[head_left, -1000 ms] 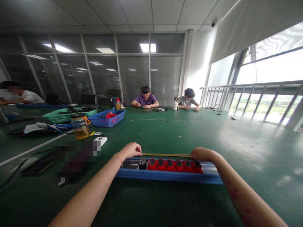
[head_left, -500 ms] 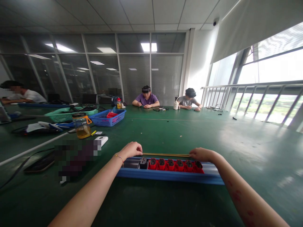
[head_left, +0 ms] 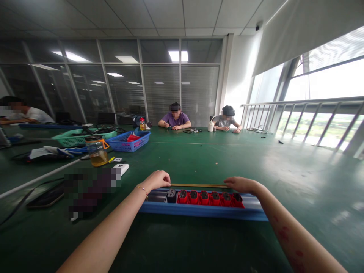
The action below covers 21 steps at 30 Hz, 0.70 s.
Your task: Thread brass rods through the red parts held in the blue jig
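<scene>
Two or so thin brass-coloured strips (head_left: 197,185) lie along the far side of a long blue power strip housing (head_left: 199,212). My left hand (head_left: 157,180) is closed, its thumb and fingers pinching the strips' left end. At the other end, my right hand (head_left: 241,184) has its fingers stretched out to the left, the lower fingertips by the strips; the contact there is partly hidden. Inside the housing sit a black socket (head_left: 171,195) and a row of several red sockets (head_left: 204,197) with dark faces.
To the left are a phone (head_left: 47,195), a dark blurred-out object, a white device (head_left: 123,169) and a glass jar (head_left: 98,153). Farther back stand a blue basket (head_left: 127,144) and a green basket (head_left: 66,140). Co-workers (head_left: 175,118) sit across the green table (head_left: 182,159).
My right fingers have straightened and lifted slightly from their earlier curled hold at the strips' end. My left hand keeps its pinch, and the power strip housing stays put.
</scene>
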Each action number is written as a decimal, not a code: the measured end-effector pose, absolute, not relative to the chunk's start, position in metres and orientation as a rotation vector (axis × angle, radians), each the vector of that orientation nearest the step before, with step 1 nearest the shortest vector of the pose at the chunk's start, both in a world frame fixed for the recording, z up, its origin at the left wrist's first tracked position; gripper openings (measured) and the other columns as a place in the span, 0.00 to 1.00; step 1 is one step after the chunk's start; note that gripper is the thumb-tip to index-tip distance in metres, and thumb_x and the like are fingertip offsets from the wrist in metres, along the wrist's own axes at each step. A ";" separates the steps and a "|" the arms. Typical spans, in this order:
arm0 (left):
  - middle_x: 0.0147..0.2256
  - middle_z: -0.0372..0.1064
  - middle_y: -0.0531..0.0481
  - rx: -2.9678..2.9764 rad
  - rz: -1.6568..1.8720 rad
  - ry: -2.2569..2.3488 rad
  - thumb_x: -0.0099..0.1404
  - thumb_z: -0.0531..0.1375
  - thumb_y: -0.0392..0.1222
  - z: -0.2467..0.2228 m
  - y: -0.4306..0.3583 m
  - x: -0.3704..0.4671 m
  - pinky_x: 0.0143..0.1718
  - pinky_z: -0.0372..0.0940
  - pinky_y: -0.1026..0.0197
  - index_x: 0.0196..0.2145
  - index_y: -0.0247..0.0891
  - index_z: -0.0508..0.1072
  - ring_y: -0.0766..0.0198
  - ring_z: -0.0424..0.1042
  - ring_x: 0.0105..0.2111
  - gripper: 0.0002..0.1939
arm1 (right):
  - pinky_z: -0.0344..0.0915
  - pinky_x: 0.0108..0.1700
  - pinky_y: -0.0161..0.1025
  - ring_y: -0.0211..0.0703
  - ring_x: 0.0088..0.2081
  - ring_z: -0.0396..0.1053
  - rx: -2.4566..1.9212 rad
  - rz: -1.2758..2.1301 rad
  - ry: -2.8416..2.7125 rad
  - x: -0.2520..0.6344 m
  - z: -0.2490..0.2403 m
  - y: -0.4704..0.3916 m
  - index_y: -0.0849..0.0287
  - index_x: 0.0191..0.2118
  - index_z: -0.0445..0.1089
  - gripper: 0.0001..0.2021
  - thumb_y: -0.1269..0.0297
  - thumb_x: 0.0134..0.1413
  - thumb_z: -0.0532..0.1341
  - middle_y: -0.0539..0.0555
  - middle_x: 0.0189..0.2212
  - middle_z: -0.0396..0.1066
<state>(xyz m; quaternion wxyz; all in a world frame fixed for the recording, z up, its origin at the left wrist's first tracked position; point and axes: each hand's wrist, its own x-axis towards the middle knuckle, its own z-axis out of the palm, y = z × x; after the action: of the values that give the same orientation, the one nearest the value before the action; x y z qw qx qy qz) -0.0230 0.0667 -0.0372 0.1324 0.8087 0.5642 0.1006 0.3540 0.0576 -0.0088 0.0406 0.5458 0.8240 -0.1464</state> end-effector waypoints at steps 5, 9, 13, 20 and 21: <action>0.30 0.74 0.54 2.365 0.287 1.640 0.52 0.58 0.49 -0.038 0.067 -0.022 0.30 0.59 0.68 0.30 0.43 0.75 0.65 0.71 0.32 0.11 | 0.56 0.54 0.37 0.45 0.53 0.60 1.672 -0.465 2.545 0.354 -0.009 0.058 0.62 0.55 0.61 0.22 0.64 0.56 0.47 0.57 0.53 0.62; 0.30 0.74 0.54 2.393 0.266 1.645 0.52 0.58 0.48 -0.036 0.066 -0.022 0.30 0.59 0.68 0.30 0.43 0.75 0.65 0.71 0.31 0.10 | 0.56 0.54 0.40 0.48 0.53 0.60 1.702 -0.427 2.517 0.357 -0.009 0.059 0.67 0.55 0.61 0.22 0.66 0.56 0.47 0.61 0.53 0.62; 0.30 0.73 0.54 2.460 0.227 1.618 0.52 0.58 0.43 -0.031 0.063 -0.020 0.31 0.59 0.68 0.29 0.44 0.75 0.65 0.70 0.31 0.07 | 0.59 0.51 0.40 0.49 0.50 0.63 1.712 -0.402 2.506 0.360 -0.010 0.060 0.62 0.54 0.62 0.22 0.65 0.54 0.50 0.60 0.50 0.65; 0.29 0.71 0.54 2.558 0.173 1.633 0.48 0.56 0.31 -0.029 0.058 -0.012 0.28 0.58 0.67 0.30 0.44 0.73 0.65 0.69 0.30 0.12 | 0.61 0.48 0.40 0.49 0.47 0.66 1.616 -0.397 2.569 0.361 -0.021 0.064 0.55 0.52 0.65 0.21 0.62 0.50 0.54 0.55 0.48 0.68; 0.29 0.70 0.53 2.564 0.168 1.644 0.47 0.56 0.31 -0.030 0.057 -0.012 0.27 0.58 0.67 0.29 0.43 0.73 0.65 0.68 0.30 0.12 | 0.61 0.48 0.40 0.49 0.47 0.65 1.602 -0.391 2.581 0.360 -0.022 0.065 0.53 0.52 0.65 0.21 0.62 0.50 0.55 0.55 0.49 0.67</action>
<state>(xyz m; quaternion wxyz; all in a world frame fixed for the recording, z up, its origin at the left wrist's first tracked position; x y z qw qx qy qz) -0.0118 0.0573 -0.0296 0.0458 0.8397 0.5383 0.0552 0.3603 0.0650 -0.0221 0.0393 0.5227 0.8420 -0.1275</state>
